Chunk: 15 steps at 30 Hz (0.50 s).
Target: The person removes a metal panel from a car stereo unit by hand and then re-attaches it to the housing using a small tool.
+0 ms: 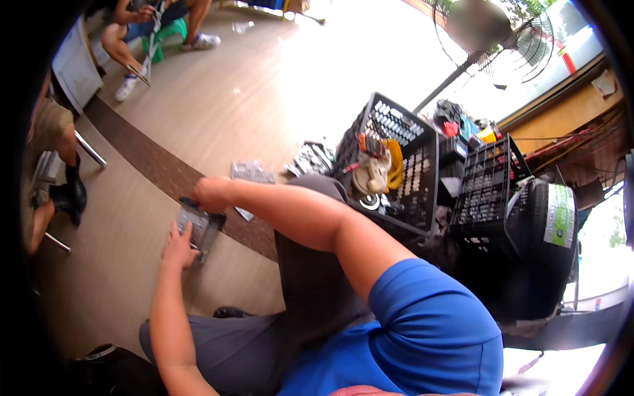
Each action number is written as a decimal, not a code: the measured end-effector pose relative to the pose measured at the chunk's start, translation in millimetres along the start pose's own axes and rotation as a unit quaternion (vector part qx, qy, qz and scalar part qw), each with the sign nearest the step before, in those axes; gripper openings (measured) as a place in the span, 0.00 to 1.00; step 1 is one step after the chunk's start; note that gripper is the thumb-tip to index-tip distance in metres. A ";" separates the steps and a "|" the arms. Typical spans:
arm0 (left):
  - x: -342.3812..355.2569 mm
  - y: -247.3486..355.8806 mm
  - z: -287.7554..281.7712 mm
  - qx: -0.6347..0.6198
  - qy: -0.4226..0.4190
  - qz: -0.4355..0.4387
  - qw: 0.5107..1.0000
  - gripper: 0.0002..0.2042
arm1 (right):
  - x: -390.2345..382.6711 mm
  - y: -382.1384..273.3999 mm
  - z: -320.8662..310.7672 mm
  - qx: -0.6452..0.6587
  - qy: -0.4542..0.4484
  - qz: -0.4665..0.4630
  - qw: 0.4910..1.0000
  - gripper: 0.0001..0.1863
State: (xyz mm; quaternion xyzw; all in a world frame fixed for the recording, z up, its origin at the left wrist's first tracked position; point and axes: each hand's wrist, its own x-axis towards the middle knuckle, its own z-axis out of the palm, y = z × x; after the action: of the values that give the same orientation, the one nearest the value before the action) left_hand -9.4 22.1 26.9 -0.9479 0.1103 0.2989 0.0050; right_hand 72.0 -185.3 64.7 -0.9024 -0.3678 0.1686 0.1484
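Head view: silvery-grey rectangular piece (192, 223); left hand (179, 248) spread atop, right hand (212, 194) curled, grip unclear.

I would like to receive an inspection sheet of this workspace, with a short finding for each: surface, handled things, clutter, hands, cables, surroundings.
Surface: pale floor crossed by a dark band; strong glare at upper middle.
Handled things: grey piece with dark frame, partly hidden.
Clutter: silvery pieces heaped beside a loaded black crate.
Hands: left hand spread on the grey piece; right hand at its far end, grip unclear.
Cables: none identifiable with certainty.
Surroundings: standing fan, upper right; seated person on green stool, upper left.
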 end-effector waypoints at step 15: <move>4.1 4.3 15.0 0.012 0.010 0.000 1.000 0.47 | -11.7 2.3 10.1 -0.004 0.005 -0.026 1.000 0.12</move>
State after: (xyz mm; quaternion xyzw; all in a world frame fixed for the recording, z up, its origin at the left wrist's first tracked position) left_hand -15.5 18.2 12.5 -0.9506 0.1142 0.2882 0.0155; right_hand 61.4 -193.8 57.0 -0.8937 -0.3914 0.1591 0.1513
